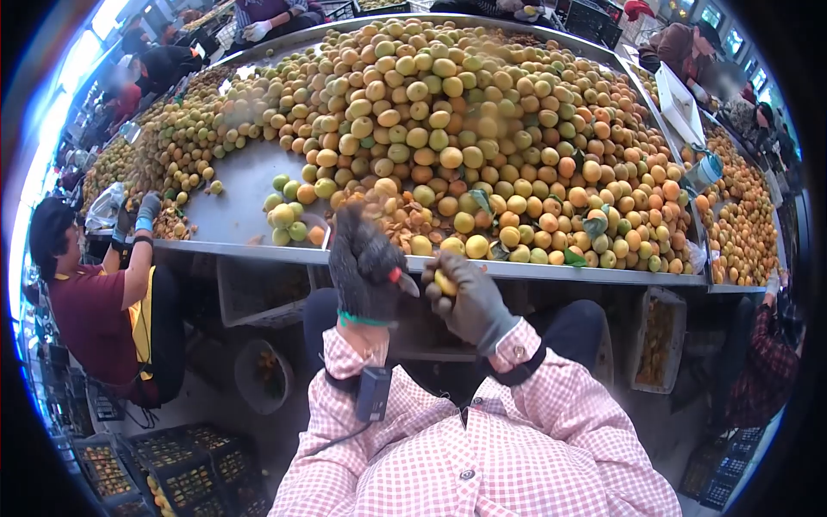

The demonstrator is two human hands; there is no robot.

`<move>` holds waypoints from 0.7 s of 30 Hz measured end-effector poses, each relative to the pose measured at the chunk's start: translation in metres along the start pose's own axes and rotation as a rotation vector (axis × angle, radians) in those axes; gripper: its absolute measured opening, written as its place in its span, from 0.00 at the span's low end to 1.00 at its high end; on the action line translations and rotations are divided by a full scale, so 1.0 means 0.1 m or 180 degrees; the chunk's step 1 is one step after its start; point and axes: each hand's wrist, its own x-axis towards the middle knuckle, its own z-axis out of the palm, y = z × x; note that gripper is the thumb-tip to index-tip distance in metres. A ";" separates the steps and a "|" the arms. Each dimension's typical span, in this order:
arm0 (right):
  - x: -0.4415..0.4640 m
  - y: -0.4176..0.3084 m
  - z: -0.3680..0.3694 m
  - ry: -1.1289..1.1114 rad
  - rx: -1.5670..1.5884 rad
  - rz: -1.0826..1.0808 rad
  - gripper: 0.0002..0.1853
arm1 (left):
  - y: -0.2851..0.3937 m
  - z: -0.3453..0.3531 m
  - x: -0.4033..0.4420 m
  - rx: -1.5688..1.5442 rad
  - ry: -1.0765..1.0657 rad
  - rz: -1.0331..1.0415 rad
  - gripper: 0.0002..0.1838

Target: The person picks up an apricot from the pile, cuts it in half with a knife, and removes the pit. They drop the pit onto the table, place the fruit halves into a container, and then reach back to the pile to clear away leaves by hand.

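Observation:
My left hand (366,269), in a dark glove with a green cuff edge, is raised at the table's front edge. It is partly smeared by motion, but its fingers curl around a small pointed tool (407,283) with a red part and a grey tip. Close on its right, my right hand (474,302) wears a grey-brown glove and grips a yellow apricot (444,283), partly covered by the fingers. Just beyond both hands lie opened apricot pieces (396,217). Whole apricots (448,157) are heaped behind them. Greener fruit (282,215) sits to the left.
The metal table's front rim (551,270) runs across before me. Below stand a grey crate (258,302), a white bucket (261,376) and a crate with orange pieces (656,340). A co-worker (108,302) works at left. Black crates (194,461) hold fruit. A plastic jug (705,171) is at right.

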 end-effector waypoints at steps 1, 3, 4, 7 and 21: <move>0.07 -0.05 0.00 -0.0087 0.0077 -0.0047 0.15 | 0.07 0.00 0.08 -0.0353 -0.0170 -0.0010 0.09; 0.19 -0.09 -0.17 -0.0185 -0.0477 -0.0343 0.14 | 0.25 0.00 0.10 -0.0777 -0.0273 0.0035 0.11; 0.07 -0.21 -0.08 -0.0184 -0.0063 -0.0096 0.14 | 0.35 -0.11 0.11 -0.0793 -0.0255 0.0045 0.11; 0.11 -0.22 -0.19 -0.0068 -0.0334 0.0165 0.13 | 0.56 -0.36 0.01 -0.0720 -0.0206 0.0055 0.14; 0.90 -0.26 0.37 -0.0075 -0.0812 -0.0179 0.12 | 0.56 -1.07 -0.23 -0.0407 0.0486 0.0033 0.11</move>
